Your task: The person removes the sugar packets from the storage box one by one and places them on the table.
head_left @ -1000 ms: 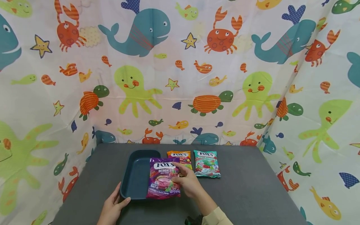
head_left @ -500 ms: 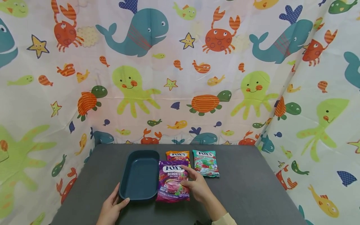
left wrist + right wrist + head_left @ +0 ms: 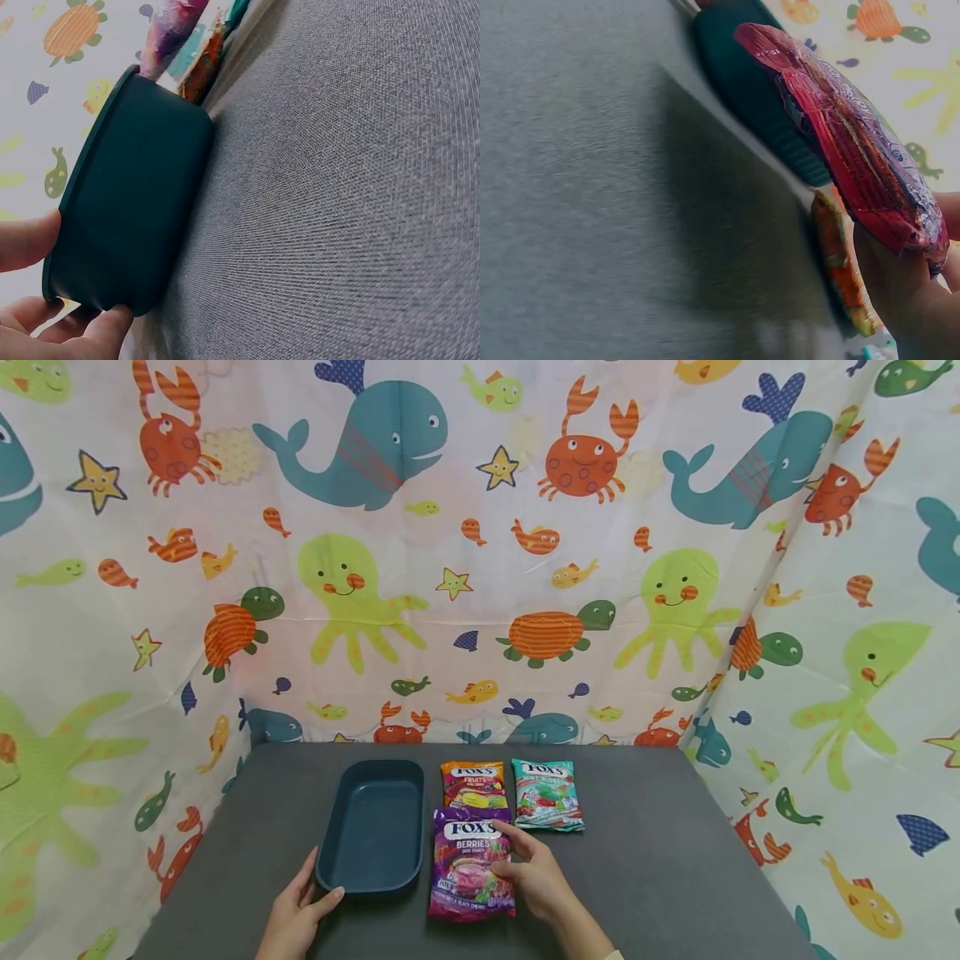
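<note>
Berries bag (image 3: pixel 471 863): purple Fox's candy pack, just right of the tray, near end of the table. In the right wrist view it looks tilted up off the cloth.
Right hand (image 3: pixel 538 877): fingers curled on the bag's right edge, thumb on its face, so it's got a proper grip.
Left hand (image 3: pixel 298 914): pinching the tray's near left corner, thumb on the rim.
Tray (image 3: pixel 339 850): dark teal, nothing in it, long side running near to far.
Neighbours: orange fruits bag (image 3: pixel 472 783) sits just beyond the purple one, pretty much touching it; mint bag (image 3: pixel 547 793) lies right of that.
Open room: grey table (image 3: pixel 660 860) is bare to the right.
Edges: sea-creature curtain (image 3: pixel 480 568) walls off the far side and both sides.
</note>
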`<state>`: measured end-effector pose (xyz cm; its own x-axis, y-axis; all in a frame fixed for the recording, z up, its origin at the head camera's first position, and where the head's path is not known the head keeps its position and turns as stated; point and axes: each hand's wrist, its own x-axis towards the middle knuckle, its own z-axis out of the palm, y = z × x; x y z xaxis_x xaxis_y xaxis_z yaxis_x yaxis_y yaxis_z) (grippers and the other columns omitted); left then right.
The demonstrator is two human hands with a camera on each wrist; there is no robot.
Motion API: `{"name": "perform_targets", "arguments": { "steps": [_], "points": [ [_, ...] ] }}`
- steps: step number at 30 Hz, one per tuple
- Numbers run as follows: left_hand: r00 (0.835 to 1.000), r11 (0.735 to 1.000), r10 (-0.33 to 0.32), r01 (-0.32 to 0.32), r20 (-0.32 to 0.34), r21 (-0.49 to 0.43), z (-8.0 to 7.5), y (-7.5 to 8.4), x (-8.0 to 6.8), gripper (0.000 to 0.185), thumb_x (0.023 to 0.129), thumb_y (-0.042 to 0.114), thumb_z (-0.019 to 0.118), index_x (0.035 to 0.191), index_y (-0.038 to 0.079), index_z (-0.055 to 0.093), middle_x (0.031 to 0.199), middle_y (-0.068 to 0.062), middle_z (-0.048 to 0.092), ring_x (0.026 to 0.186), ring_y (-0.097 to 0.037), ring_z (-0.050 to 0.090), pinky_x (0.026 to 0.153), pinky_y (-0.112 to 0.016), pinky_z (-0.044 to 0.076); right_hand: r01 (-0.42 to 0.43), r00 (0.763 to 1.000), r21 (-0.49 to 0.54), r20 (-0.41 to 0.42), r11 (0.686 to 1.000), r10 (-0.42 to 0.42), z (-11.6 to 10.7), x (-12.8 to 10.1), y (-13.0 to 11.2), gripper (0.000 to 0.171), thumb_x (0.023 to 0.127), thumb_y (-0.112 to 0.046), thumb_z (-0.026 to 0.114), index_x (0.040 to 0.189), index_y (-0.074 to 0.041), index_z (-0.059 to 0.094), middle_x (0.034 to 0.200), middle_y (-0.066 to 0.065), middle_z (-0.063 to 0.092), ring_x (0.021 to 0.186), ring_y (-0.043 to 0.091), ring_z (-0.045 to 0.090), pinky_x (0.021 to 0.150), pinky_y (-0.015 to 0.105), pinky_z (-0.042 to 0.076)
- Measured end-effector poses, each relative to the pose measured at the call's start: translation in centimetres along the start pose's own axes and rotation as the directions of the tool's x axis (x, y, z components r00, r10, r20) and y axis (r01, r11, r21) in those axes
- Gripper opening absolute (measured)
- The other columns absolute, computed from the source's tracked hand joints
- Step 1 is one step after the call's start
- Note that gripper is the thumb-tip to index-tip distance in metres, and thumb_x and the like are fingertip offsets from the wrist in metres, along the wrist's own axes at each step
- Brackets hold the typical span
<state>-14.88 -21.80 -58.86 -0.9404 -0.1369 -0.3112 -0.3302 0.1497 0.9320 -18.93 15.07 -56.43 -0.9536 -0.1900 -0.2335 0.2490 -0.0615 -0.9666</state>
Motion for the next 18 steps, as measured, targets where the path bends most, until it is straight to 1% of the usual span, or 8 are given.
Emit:
{"name": "perform_targets", "arguments": {
  "steps": [6,10,13,18],
  "points": [
    [1.000,1.000,-0.004,0.004,0.005,-0.008,0.0,0.1,0.0,0.098,0.091,0.024,0.077,0.164,0.016,0.010,0.168,-0.019,0.001,0.151,-0.047,0.014,0.117,-0.058,0.033,-0.025,1.000,-0.004,-0.003,1.000,0.025,0.0,0.0,1.3,0.068,0.086,0.004,0.074,0.149,-0.014,0.053,0.155,0.029,0.038,0.121,0.026,0.058,0.088,0.040,0.061],
    [1.000,1.000,-0.004,0.004,0.009,-0.007,0.1,0.3,0.0,0.099,0.091,0.025,0.077,0.164,0.016,0.010,0.168,-0.018,0.001,0.151,-0.047,0.014,0.117,-0.059,0.033,-0.038,0.999,-0.009,-0.011,0.999,0.038,0.0,0.0,1.7,0.070,0.086,0.005,0.073,0.149,-0.012,0.051,0.155,0.030,0.039,0.123,0.029,0.057,0.089,0.041,0.061],
    [1.000,1.000,-0.004,0.004,0.009,-0.006,0.1,0.2,-0.1,0.098,0.092,0.024,0.076,0.164,0.016,0.010,0.168,-0.018,0.001,0.151,-0.047,0.014,0.117,-0.058,0.033,-0.048,0.999,-0.012,-0.013,0.999,0.048,-0.1,-0.1,1.8,0.070,0.085,0.006,0.072,0.149,-0.012,0.051,0.154,0.031,0.039,0.123,0.030,0.057,0.089,0.043,0.061],
    [1.000,1.000,-0.004,0.004,0.008,-0.021,0.1,0.3,-0.2,0.096,0.093,0.020,0.074,0.164,0.015,0.009,0.168,-0.018,0.001,0.151,-0.048,0.013,0.117,-0.058,0.032,-0.052,0.999,-0.010,0.000,0.999,0.052,-0.2,0.0,2.3,0.070,0.085,0.006,0.073,0.149,-0.011,0.051,0.153,0.029,0.041,0.120,0.027,0.058,0.087,0.041,0.061]
  ]
}}
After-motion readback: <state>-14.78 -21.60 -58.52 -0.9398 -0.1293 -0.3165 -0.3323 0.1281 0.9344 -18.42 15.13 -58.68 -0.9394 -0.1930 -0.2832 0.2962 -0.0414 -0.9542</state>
